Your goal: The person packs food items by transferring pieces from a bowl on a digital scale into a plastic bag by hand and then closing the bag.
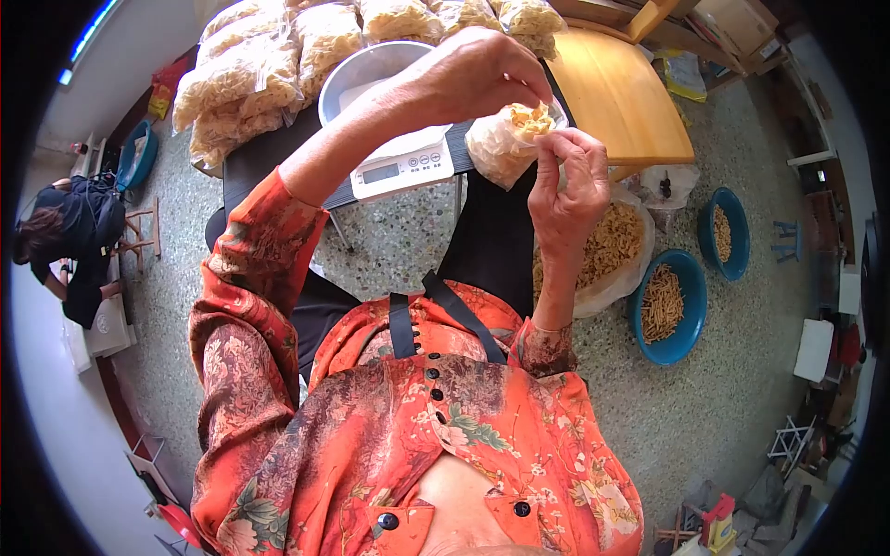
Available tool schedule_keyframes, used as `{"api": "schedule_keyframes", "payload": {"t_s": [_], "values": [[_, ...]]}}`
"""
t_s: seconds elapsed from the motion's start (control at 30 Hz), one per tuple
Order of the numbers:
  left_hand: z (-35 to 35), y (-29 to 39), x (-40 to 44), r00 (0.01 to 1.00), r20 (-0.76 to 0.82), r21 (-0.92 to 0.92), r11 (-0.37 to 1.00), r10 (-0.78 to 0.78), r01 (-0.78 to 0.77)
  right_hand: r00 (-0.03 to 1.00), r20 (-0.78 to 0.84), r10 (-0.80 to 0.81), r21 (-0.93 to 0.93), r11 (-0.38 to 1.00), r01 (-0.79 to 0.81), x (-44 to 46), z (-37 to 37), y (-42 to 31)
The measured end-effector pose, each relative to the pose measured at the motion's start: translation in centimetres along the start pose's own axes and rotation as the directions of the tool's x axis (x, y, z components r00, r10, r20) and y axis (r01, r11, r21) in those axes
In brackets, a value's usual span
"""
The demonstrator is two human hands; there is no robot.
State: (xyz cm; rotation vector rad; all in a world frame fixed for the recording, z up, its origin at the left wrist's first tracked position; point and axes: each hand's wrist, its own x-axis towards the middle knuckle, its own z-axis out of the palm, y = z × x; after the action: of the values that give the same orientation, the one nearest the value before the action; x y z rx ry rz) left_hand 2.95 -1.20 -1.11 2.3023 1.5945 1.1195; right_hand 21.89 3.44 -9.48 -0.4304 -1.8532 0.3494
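A clear plastic bag of pale yellow pieces [501, 146] leans at the right end of the dark table, its mouth upward. My left hand [480, 76] reaches over a white scale [405, 172], fingers closed at the far edge of the bag's mouth. On the near right side, my right hand [572, 176] pinches the rim between thumb and fingers. Some yellow pieces [531, 120] show at the opening between both hands. A round pale bowl [349, 78] rests on the scale, partly hidden by my left forearm.
Filled bags [246, 83] are piled along the table's back. A wooden stool [616, 97] stands at right. Below it are a large open bag of yellow pieces [615, 243] and blue basins [697, 310]. Another person [79, 222] sits at far left.
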Motion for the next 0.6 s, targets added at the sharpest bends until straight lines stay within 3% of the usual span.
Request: {"api": "schedule_keyframes", "payload": {"t_s": [0.17, 0.23, 0.27, 0.33, 0.37, 0.4, 0.5, 0.6], "values": [[-1.6, -0.2, -0.7, 0.992, 0.126, -0.032, 0.999, -0.012, 0.016, 1.000, -0.008, -0.022, -0.034, 0.999, 0.022, -0.1, -0.4, 0.5], [-1.7, 0.6, -1.2, 0.971, 0.227, 0.048, 0.996, -0.079, 0.070, 1.000, -0.004, -0.020, -0.029, 0.999, 0.020, 0.0, -0.5, 0.6], [-1.3, 0.2, -1.6, 0.968, 0.229, 0.048, 0.995, -0.099, 0.091, 1.000, -0.001, -0.023, -0.028, 0.999, 0.023, -0.2, -0.5, 0.7], [-0.4, -0.8, -1.9, 0.974, 0.214, 0.125, 0.987, 0.070, -0.099, 1.000, 0.015, -0.019, 0.001, 1.000, 0.019, -0.4, -0.5, 0.9], [-0.4, -0.8, -1.9, 0.971, 0.238, 0.121, 0.992, 0.014, -0.044, 0.999, 0.019, -0.028, 0.007, 1.000, 0.028, -0.4, -0.5, 0.8], [0.5, -2.5, -1.8, 0.973, 0.189, 0.150, 0.975, 0.133, -0.163, 0.999, 0.021, -0.039, 0.012, 0.999, 0.039, -0.5, -0.5, 0.8], [0.8, -2.5, -1.7, 0.977, 0.210, 0.186, 0.979, 0.043, -0.083, 0.997, 0.071, -0.001, 0.048, 0.999, -0.002, -0.7, -0.7, 0.9], [1.2, -3.7, -1.7, 0.978, 0.178, 0.144, 0.981, 0.106, -0.133, 0.992, 0.121, 0.045, 0.080, 0.995, -0.055, -0.8, -0.8, 1.3]]}}
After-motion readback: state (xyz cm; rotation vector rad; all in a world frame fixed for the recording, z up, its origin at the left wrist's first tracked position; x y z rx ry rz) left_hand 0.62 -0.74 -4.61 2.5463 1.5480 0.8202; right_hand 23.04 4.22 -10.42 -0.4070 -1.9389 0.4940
